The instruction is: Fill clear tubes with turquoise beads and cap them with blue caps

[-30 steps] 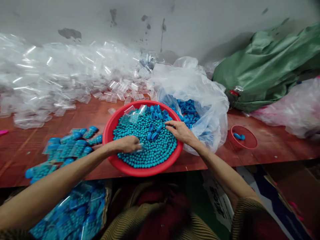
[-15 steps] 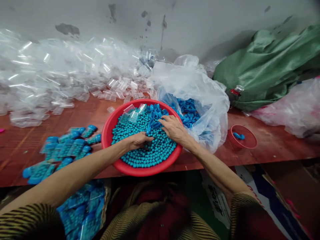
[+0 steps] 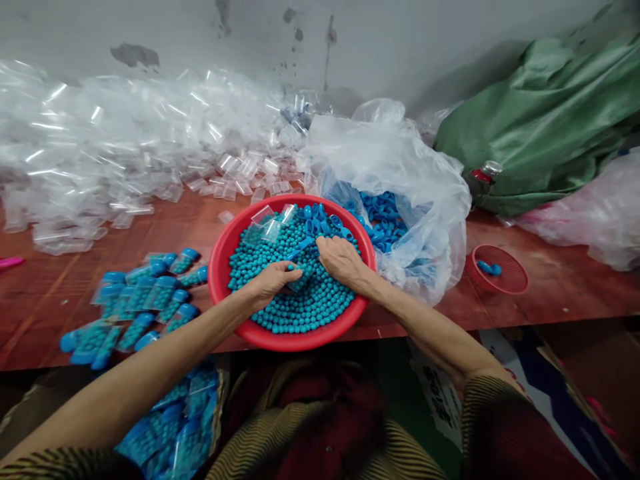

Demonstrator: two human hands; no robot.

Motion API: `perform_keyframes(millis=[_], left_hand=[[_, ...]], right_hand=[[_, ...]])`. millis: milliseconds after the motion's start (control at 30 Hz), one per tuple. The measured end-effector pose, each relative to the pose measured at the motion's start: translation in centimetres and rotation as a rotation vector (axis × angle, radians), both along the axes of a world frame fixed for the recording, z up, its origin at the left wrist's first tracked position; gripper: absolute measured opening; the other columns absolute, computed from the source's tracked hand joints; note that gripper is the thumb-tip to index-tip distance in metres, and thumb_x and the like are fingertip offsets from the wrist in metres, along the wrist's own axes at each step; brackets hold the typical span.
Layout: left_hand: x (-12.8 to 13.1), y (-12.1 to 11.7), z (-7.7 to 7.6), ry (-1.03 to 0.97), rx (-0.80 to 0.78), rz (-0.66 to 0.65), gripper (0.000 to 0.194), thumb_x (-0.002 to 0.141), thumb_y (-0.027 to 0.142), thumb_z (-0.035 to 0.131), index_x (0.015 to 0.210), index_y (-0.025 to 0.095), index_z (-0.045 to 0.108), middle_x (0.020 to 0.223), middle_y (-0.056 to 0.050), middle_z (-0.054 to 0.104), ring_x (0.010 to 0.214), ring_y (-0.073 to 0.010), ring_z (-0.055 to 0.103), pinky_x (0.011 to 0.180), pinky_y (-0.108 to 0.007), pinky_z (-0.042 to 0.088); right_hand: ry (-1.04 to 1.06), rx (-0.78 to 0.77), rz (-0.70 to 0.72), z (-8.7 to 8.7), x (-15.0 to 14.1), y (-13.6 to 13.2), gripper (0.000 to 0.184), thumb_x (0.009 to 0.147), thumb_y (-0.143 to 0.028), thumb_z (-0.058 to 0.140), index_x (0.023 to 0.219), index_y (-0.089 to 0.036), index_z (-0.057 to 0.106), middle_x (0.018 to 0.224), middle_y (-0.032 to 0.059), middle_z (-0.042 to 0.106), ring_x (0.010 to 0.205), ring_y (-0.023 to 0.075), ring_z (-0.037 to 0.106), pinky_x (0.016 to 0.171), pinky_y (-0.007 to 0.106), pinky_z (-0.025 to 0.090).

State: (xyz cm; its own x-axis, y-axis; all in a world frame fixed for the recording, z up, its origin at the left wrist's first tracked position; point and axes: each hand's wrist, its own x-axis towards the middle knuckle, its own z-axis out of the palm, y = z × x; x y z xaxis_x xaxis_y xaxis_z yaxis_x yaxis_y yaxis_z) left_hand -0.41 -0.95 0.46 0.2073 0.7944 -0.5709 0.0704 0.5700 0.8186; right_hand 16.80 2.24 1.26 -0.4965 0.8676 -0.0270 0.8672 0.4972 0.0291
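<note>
A red basin [image 3: 223,267] full of small teal beads [image 3: 305,307] sits at the table's front edge. Blue caps [image 3: 323,227] and a few empty clear tubes [image 3: 270,223] lie on the beads at its far side. My left hand [image 3: 273,280] is closed on a clear tube [image 3: 299,280] filled with beads, held over the basin's middle. My right hand [image 3: 340,260] meets it from the right, fingers pinched on a blue cap [image 3: 301,247] at the tube's mouth.
Filled capped tubes [image 3: 145,300] lie left of the basin, with more in a box [image 3: 175,427] below the table edge. A heap of empty clear tubes [image 3: 125,147] covers the back left. A plastic bag of blue caps [image 3: 385,220], a small red basket [image 3: 500,270] and a green sack [image 3: 540,127] are on the right.
My left hand rose from scooping in the beads with the tube now filled. My right hand picked a cap from the far side and brought it to the tube.
</note>
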Motion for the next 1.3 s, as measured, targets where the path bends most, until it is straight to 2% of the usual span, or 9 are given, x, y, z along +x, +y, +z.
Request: perform_keyframes(millis=[100, 233, 400, 600, 767, 833, 967, 1167, 1300], left_hand=[[0.0, -0.1, -0.1, 0.007, 0.002, -0.006, 0.029, 0.065, 0.036, 0.070, 0.076, 0.017, 0.052, 0.064, 0.000, 0.061, 0.058, -0.0134, 0.056, 0.052, -0.023, 0.037], [-0.4, -0.2, 0.1, -0.064, -0.006, 0.003, 0.025, 0.068, 0.033, 0.068, 0.073, 0.016, 0.051, 0.066, -0.002, 0.063, 0.062, -0.0129, 0.059, 0.053, -0.022, 0.039], [-1.1, -0.5, 0.5, -0.088, -0.018, -0.002, 0.024, 0.069, 0.030, 0.069, 0.076, 0.014, 0.052, 0.067, -0.003, 0.065, 0.055, -0.0113, 0.061, 0.048, -0.019, 0.038], [-1.1, -1.1, 0.5, -0.215, -0.038, -0.023, 0.043, 0.065, 0.033, 0.074, 0.095, 0.017, 0.047, 0.073, -0.001, 0.066, 0.049, -0.0147, 0.063, 0.038, -0.019, 0.042], [-0.9, -1.8, 0.2, -0.251, 0.033, 0.037, 0.049, 0.066, 0.030, 0.073, 0.105, 0.019, 0.045, 0.073, 0.003, 0.062, 0.050, -0.0135, 0.063, 0.035, -0.019, 0.045], [-1.0, -1.9, 0.1, -0.258, 0.057, 0.044, 0.048, 0.066, 0.029, 0.072, 0.106, 0.019, 0.047, 0.075, 0.003, 0.060, 0.050, -0.0124, 0.062, 0.036, -0.019, 0.046], [-0.9, -2.1, 0.2, -0.235, 0.117, -0.002, 0.040, 0.068, 0.031, 0.071, 0.099, 0.015, 0.051, 0.074, 0.002, 0.059, 0.046, -0.0096, 0.059, 0.034, -0.018, 0.043], [-0.4, -2.7, 0.3, -0.199, 0.207, 0.040, 0.060, 0.069, 0.034, 0.070, 0.120, 0.014, 0.045, 0.062, 0.007, 0.054, 0.040, -0.0103, 0.056, 0.035, -0.021, 0.044], [-0.1, -2.8, 0.3, -0.187, 0.235, 0.064, 0.064, 0.070, 0.034, 0.068, 0.125, 0.011, 0.044, 0.059, 0.006, 0.054, 0.040, -0.0095, 0.054, 0.034, -0.020, 0.043]], right_hand=[[0.088, -0.053, 0.011, 0.5, -0.2, -0.7, 0.028, 0.094, -0.027, 0.040, 0.116, -0.014, 0.050, 0.092, 0.0113, 0.068, 0.083, 0.0235, 0.062, 0.065, 0.028, 0.040], [0.171, -0.069, 0.183, 0.2, 0.6, -1.7, 0.030, 0.093, -0.014, 0.036, 0.118, -0.018, 0.053, 0.100, 0.0076, 0.067, 0.091, 0.0193, 0.062, 0.070, 0.026, 0.040], [0.231, -0.084, 0.156, -0.2, 2.5, -2.0, 0.027, 0.091, -0.022, 0.046, 0.115, -0.020, 0.058, 0.099, 0.0059, 0.069, 0.088, 0.0176, 0.062, 0.073, 0.025, 0.042], [0.320, 0.051, 0.099, -0.3, 0.9, -2.6, 0.035, 0.092, -0.017, 0.042, 0.124, -0.016, 0.055, 0.099, 0.0097, 0.069, 0.089, 0.0207, 0.062, 0.076, 0.028, 0.045], [0.536, -0.042, 0.205, -1.0, -0.1, -3.6, 0.038, 0.089, -0.013, 0.041, 0.124, -0.010, 0.056, 0.102, 0.0133, 0.068, 0.093, 0.0218, 0.062, 0.081, 0.032, 0.048], [0.717, -0.143, 0.166, -1.2, 0.2, -3.7, 0.036, 0.088, -0.017, 0.045, 0.121, -0.010, 0.059, 0.104, 0.0126, 0.069, 0.092, 0.0207, 0.064, 0.082, 0.032, 0.049], [0.966, -0.412, -0.012, -1.5, 0.6, -3.7, 0.033, 0.087, -0.021, 0.049, 0.117, -0.016, 0.062, 0.087, 0.0051, 0.072, 0.068, 0.0156, 0.066, 0.070, 0.030, 0.053], [0.986, -0.180, 0.005, -1.4, 0.0, -4.5, 0.029, 0.081, -0.017, 0.055, 0.106, -0.020, 0.069, 0.104, 0.0069, 0.071, 0.096, 0.0209, 0.065, 0.087, 0.035, 0.050], [1.109, -0.294, -0.044, -1.1, -0.2, -4.4, 0.025, 0.082, -0.021, 0.054, 0.101, -0.021, 0.071, 0.094, 0.0041, 0.073, 0.083, 0.0171, 0.066, 0.078, 0.030, 0.050]])
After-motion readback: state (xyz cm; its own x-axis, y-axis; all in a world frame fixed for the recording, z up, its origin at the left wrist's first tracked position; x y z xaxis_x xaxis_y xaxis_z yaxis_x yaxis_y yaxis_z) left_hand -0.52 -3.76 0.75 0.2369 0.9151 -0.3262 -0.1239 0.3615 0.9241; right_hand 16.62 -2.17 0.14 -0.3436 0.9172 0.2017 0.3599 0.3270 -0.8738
